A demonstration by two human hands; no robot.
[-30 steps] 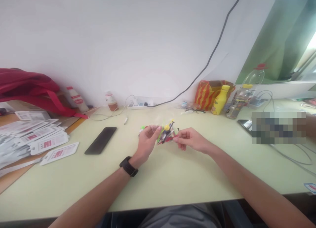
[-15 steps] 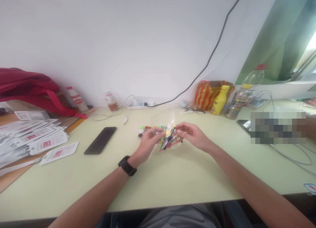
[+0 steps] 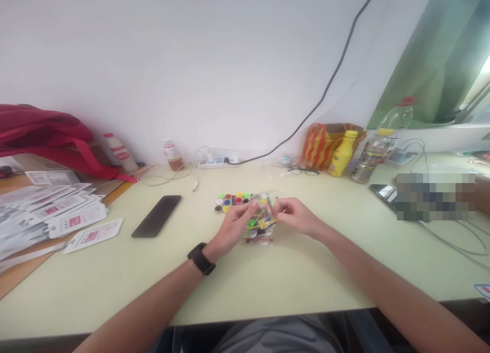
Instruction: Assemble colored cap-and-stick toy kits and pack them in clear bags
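A clear plastic bag (image 3: 261, 229) holding small coloured pieces in green, yellow, black and red is between my two hands above the table. My left hand (image 3: 235, 223) pinches its upper left side, thumb and fingers together. On the right side my right hand (image 3: 296, 215) has its fingers closed at the bag's edge. Just behind my left hand lie several small round coloured pots (image 3: 227, 202) in rows, partly covered by the hand and bag. What the pieces in the bag are exactly is too blurred to tell.
A black phone (image 3: 156, 216) lies left of my hands, near a pile of white badge cards (image 3: 72, 210). A power strip (image 3: 216, 161), glasses (image 3: 304, 170), a yellow bottle (image 3: 343, 155) and clear bottles (image 3: 372, 156) stand along the wall. At right, a person's hand (image 3: 465, 192) is beside a dark device.
The bag has turned and hangs lower, its pieces now toward the bottom. My right hand's fingers have closed more tightly, and more of the round pots show behind my left hand.
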